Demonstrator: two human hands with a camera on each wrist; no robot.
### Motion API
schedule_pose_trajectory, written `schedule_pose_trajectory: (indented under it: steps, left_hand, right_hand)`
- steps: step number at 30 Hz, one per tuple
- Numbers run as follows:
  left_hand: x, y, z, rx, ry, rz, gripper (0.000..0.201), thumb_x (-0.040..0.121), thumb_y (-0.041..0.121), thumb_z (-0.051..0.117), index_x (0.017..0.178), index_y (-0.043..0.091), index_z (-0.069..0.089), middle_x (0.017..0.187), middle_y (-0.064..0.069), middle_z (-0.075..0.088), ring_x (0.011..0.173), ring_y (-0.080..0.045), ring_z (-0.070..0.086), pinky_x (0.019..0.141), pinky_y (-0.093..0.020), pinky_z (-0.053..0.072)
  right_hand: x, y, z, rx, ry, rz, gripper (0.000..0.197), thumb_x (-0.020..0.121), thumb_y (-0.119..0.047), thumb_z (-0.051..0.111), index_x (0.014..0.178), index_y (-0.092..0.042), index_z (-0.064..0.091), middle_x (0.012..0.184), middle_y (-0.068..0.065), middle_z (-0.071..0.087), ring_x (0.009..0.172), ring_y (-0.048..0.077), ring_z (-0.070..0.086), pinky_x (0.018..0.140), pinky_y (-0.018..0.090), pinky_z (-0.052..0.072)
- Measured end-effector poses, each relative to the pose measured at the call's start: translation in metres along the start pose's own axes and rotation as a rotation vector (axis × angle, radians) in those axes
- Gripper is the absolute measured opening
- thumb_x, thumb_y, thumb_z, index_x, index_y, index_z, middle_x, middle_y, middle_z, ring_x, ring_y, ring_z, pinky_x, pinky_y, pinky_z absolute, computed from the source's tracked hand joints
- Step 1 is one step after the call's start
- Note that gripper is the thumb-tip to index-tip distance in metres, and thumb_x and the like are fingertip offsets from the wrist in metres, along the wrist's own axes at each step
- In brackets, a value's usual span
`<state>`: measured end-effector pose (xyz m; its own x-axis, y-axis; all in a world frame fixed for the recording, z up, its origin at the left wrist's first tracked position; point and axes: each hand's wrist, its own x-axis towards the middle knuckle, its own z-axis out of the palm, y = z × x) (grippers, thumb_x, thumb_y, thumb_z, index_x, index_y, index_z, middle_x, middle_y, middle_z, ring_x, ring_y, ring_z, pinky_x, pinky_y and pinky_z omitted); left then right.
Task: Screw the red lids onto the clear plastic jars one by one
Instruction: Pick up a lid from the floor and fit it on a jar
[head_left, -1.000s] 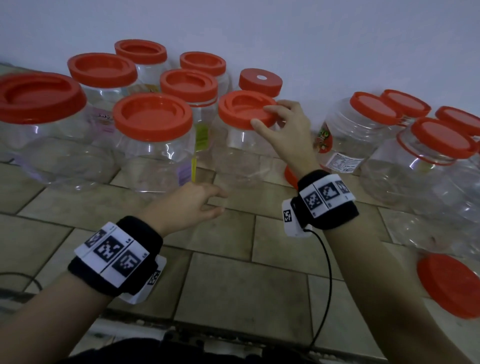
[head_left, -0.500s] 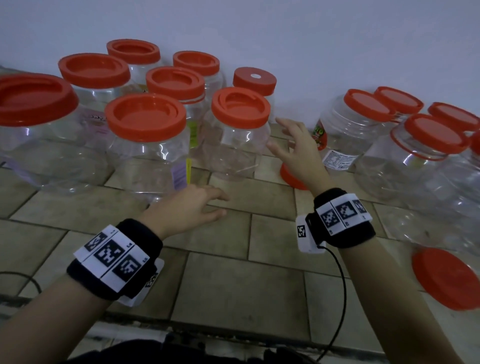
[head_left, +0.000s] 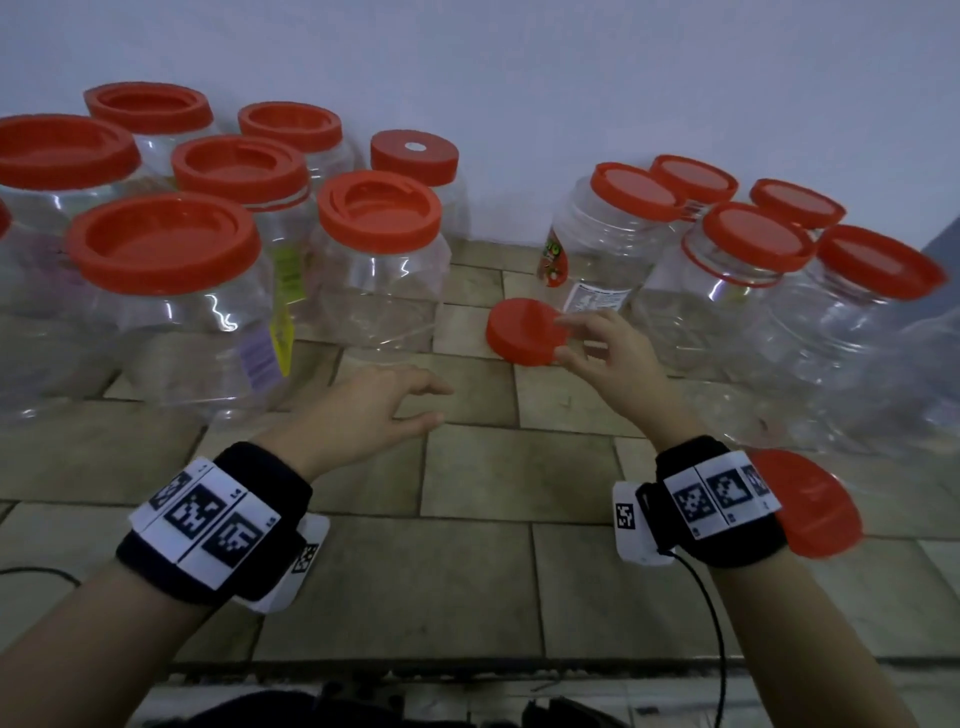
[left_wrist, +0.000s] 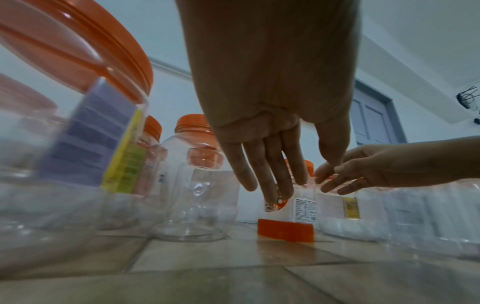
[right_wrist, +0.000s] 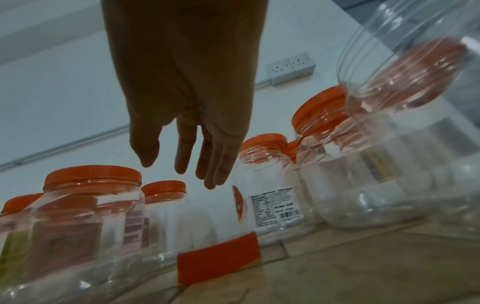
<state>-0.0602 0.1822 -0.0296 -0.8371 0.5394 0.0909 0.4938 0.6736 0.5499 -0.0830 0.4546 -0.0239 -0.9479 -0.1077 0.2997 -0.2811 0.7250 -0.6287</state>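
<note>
Both hands spread, right hand (head_left: 608, 348) above loose lid (head_left: 527, 332); contact unclear, left hand (head_left: 363, 410) empty.

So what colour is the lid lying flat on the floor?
Red; the loose lid shows best in the head view.

Dim, bluish light; small glare streaks on the clear jars (head_left: 171, 306), blurred nearest the wrist cameras, with wide-angle bending at the edges.

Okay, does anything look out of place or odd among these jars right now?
Two red lids lie loose on the tiled floor: one under the right hand, another by the right wrist. The right-hand jars appear to lean, though the wide lens may cause that. Nothing looks spilled or broken.
</note>
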Motion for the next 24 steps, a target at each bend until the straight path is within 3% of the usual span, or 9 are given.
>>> schedule_pose_trajectory:
  steps: [3,6,9,16,18,21,24]
  left_hand:
    - [0.011,0.010,0.005,-0.001,-0.016,0.033,0.065,0.073,0.065,0.038,0.120,0.026,0.059,0.117,0.005,0.062,0.105,-0.003,0.053,0.091,-0.020,0.039]
    - [0.022,0.020,0.007,0.017,-0.018,0.033,0.040,0.087,0.045,0.056,0.122,0.024,0.058,0.119,0.005,0.061,0.104,-0.001,0.050,0.085,-0.015,0.033]
    - [0.031,0.025,0.011,0.016,-0.011,0.045,0.035,0.089,0.030,0.060,0.122,0.023,0.058,0.120,0.003,0.061,0.100,0.001,0.047,0.080,-0.011,0.030]
    - [0.040,0.031,0.017,-0.004,-0.011,0.049,0.036,0.089,0.029,0.059,0.124,0.023,0.056,0.123,0.004,0.059,0.103,0.002,0.046,0.081,-0.009,0.029]
    - [0.043,0.033,0.018,-0.017,-0.008,0.051,0.036,0.089,0.028,0.060,0.124,0.022,0.057,0.123,0.003,0.060,0.104,0.001,0.047,0.080,-0.008,0.029]
    - [0.048,0.033,0.017,-0.026,-0.003,0.061,0.035,0.088,0.028,0.061,0.122,0.021,0.058,0.120,0.002,0.062,0.107,-0.005,0.053,0.081,-0.009,0.031]
    - [0.055,0.031,0.015,-0.051,0.036,0.081,0.033,0.088,0.025,0.063,0.120,0.020,0.060,0.118,0.004,0.062,0.106,-0.006,0.054,0.082,-0.008,0.032]
  right_hand:
    - [-0.012,0.005,-0.012,-0.018,0.012,-0.003,0.031,0.083,-0.016,0.068,0.113,-0.013,0.063,0.107,0.001,0.054,0.100,0.020,0.058,0.088,0.033,0.049]
    - [-0.020,0.008,-0.021,0.000,0.030,0.020,0.030,0.082,-0.013,0.068,0.112,-0.012,0.064,0.107,0.000,0.054,0.099,0.020,0.059,0.087,0.030,0.048]
    - [-0.026,0.012,-0.026,0.017,0.032,0.034,0.030,0.082,-0.011,0.068,0.112,-0.012,0.064,0.106,0.000,0.055,0.097,0.017,0.058,0.088,0.028,0.047]
    - [-0.028,0.018,-0.029,0.008,0.007,0.041,0.029,0.083,-0.011,0.068,0.112,-0.010,0.064,0.102,-0.003,0.053,0.096,0.017,0.059,0.089,0.030,0.048]
    - [-0.024,0.019,-0.030,0.002,0.009,0.024,0.030,0.082,-0.010,0.068,0.112,-0.010,0.064,0.105,0.001,0.056,0.095,0.015,0.058,0.087,0.025,0.048]
    - [-0.013,0.020,-0.034,-0.027,0.011,0.008,0.031,0.083,-0.012,0.067,0.114,-0.013,0.063,0.107,-0.001,0.056,0.095,0.011,0.057,0.079,0.010,0.042]
    - [0.003,0.020,-0.040,-0.064,0.051,-0.030,0.032,0.083,-0.013,0.067,0.115,-0.013,0.063,0.106,-0.002,0.057,0.096,0.011,0.056,0.082,0.013,0.041]
